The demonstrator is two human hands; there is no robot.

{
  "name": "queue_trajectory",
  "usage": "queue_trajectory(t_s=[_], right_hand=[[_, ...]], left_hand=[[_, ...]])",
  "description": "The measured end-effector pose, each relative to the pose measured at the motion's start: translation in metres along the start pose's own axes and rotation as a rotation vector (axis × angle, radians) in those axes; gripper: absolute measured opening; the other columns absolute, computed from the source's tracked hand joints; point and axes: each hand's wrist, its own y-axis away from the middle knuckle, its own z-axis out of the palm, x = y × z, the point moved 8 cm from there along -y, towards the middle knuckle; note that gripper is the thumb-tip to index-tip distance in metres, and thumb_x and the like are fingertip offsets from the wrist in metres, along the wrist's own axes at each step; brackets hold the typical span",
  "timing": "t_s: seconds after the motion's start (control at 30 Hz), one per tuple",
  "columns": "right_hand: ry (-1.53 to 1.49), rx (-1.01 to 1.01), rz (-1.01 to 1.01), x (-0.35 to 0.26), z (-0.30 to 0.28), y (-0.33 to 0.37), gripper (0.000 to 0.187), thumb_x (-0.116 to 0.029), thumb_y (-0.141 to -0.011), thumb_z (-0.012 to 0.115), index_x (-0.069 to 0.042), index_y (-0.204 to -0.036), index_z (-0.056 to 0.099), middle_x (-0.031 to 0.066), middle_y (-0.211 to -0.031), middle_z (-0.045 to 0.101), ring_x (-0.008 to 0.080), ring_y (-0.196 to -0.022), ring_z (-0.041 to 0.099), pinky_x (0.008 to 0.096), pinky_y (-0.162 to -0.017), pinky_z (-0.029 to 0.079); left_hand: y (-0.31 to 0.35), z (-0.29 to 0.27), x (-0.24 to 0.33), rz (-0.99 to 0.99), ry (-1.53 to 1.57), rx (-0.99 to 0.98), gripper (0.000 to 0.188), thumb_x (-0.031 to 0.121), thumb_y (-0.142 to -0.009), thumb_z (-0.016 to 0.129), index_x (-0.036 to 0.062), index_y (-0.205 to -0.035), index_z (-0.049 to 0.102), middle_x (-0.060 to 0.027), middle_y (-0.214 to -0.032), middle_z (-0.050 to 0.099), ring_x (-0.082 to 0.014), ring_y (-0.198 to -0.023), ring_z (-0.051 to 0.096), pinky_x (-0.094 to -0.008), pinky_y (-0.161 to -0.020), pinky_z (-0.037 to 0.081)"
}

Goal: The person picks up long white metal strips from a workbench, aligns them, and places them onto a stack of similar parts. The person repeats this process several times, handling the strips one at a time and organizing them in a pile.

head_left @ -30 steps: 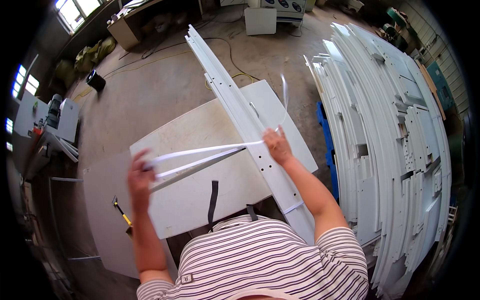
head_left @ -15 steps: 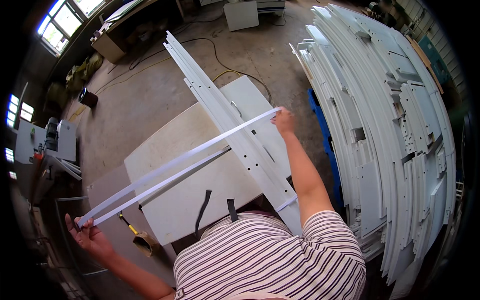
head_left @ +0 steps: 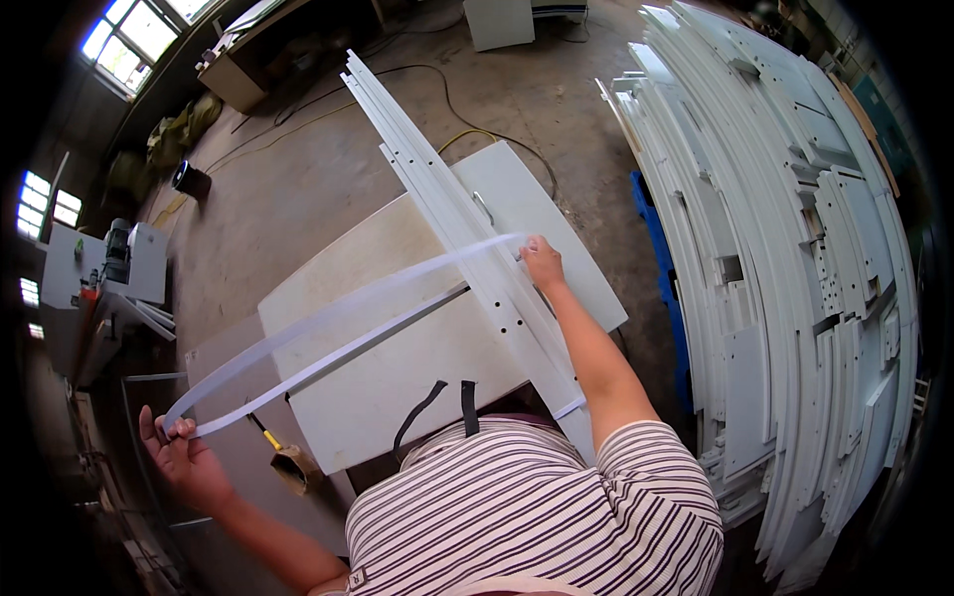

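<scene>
A long white strap (head_left: 378, 283) runs between my two hands. My left hand (head_left: 187, 467), out at the lower left, pinches the strap where it doubles back. From there the lower run goes to a bundle of long white panels (head_left: 427, 189) and passes out of sight at its edge. The upper run bows over the bundle to my right hand (head_left: 542, 264), whose fingers are closed on the strap at the bundle's right side. The panels lie slantwise across a pale worktable (head_left: 417, 348). Near my body, another white band (head_left: 569, 407) crosses them.
A tall stack of white panels (head_left: 745, 298) stands at right on a blue pallet (head_left: 661, 258). Left of the table is a yellow-handled tool (head_left: 261, 431) by a brown holder (head_left: 294, 469). Cables (head_left: 437, 74) and a dark bucket (head_left: 191, 181) are on the floor; a machine (head_left: 117, 248) stands farther left.
My right hand has come down and left, closer to the bundle, with the strap. The upper run now bows more loosely. My left hand keeps its pinch. The whole view has shifted slightly.
</scene>
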Motion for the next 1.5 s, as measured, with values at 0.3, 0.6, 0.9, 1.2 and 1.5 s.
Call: queue_trajectory(t_s=[0.3, 0.6, 0.9, 1.2, 1.5], right_hand=[[0.339, -0.246, 0.316, 0.030, -0.121, 0.173, 0.056, -0.044, -0.079, 0.072, 0.002, -0.098, 0.048, 0.0199, -0.087, 0.057, 0.0328, -0.083, 0.057, 0.0419, -0.076, 0.046], [-0.108, -0.741, 0.701, 0.077, -0.118, 0.273, 0.068, -0.059, -0.082, 0.063, -0.002, -0.119, 0.064, 0.0158, -0.116, 0.065, 0.0252, -0.111, 0.060, 0.0353, -0.093, 0.045], [-0.208, -0.688, 0.998, 0.084, -0.218, 0.403, 0.062, -0.048, -0.077, 0.074, 0.000, -0.115, 0.065, 0.0109, -0.104, 0.068, 0.0184, -0.093, 0.063, 0.0334, -0.084, 0.048], [-0.286, -0.738, 1.368, 0.103, -0.270, 0.494, 0.075, -0.042, -0.066, 0.084, 0.001, -0.123, 0.058, 0.0125, -0.111, 0.065, 0.0225, -0.102, 0.059, 0.0364, -0.093, 0.043], [-0.254, -0.742, 1.186, 0.112, -0.261, 0.489, 0.073, -0.049, -0.064, 0.083, -0.001, -0.115, 0.065, 0.0107, -0.110, 0.067, 0.0195, -0.102, 0.061, 0.0328, -0.093, 0.044]], left_hand=[[0.031, 0.043, -0.071, -0.127, -0.156, -0.119, 0.059, -0.010, -0.080, 0.054, 0.0050, -0.134, 0.039, 0.0009, -0.085, 0.042, -0.0088, -0.075, 0.045, -0.0226, -0.078, 0.041], [0.048, 0.185, -0.195, -0.072, -0.481, -0.635, 0.047, -0.010, -0.081, 0.046, 0.0075, -0.124, 0.046, -0.0047, -0.075, 0.044, -0.0145, -0.070, 0.047, -0.0290, -0.066, 0.044], [0.083, 0.280, -0.344, -0.111, -0.609, -0.881, 0.046, -0.005, -0.080, 0.051, 0.0067, -0.124, 0.046, -0.0117, -0.082, 0.054, -0.0268, -0.079, 0.056, -0.0367, -0.075, 0.048], [0.128, 0.313, -0.392, -0.044, -0.753, -0.975, 0.051, 0.007, -0.078, 0.064, 0.0052, -0.126, 0.047, -0.0185, -0.113, 0.055, -0.0328, -0.107, 0.054, -0.0420, -0.090, 0.046], [0.208, 0.196, -0.402, -0.343, -0.520, -1.071, 0.046, 0.012, -0.082, 0.066, 0.0036, -0.123, 0.048, -0.0152, -0.099, 0.061, -0.0240, -0.090, 0.062, -0.0364, -0.080, 0.052]])
